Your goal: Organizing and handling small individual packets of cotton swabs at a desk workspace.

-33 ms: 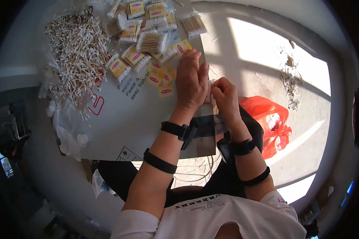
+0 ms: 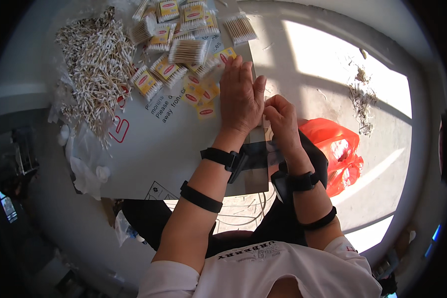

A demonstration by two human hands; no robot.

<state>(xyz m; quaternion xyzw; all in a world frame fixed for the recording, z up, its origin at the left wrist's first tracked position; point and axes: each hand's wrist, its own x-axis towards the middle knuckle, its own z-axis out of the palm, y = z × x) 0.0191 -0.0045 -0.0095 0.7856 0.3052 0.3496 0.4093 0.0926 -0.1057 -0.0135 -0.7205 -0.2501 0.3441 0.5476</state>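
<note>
My left hand (image 2: pixel 242 97) lies over the right edge of the grey table board (image 2: pixel 149 149), fingers stretched forward and thumb apart. Just right of it, beyond the edge, my right hand (image 2: pixel 283 119) is closed in a pinch. The earlier frame shows the white ends of a packet of cotton swabs between the hands, against the right fingertips; now the left hand mostly hides it. Yellow label cards (image 2: pixel 206 110) lie left of my left hand. Filled swab packets (image 2: pixel 168 69) are heaped beyond them, and a bundle of swabs (image 2: pixel 187 51) lies among these.
A large pile of loose cotton swabs (image 2: pixel 94 64) covers the far left, with clear plastic (image 2: pixel 87 166) below it. Another swab bundle (image 2: pixel 240 28) sits at the far right corner. On the floor are a red plastic bag (image 2: pixel 333 149) and scattered debris (image 2: pixel 362 104).
My left hand has shifted slightly right and turned, now covering the swab ends that showed between the hands. My right hand has barely moved and stays pinched.
</note>
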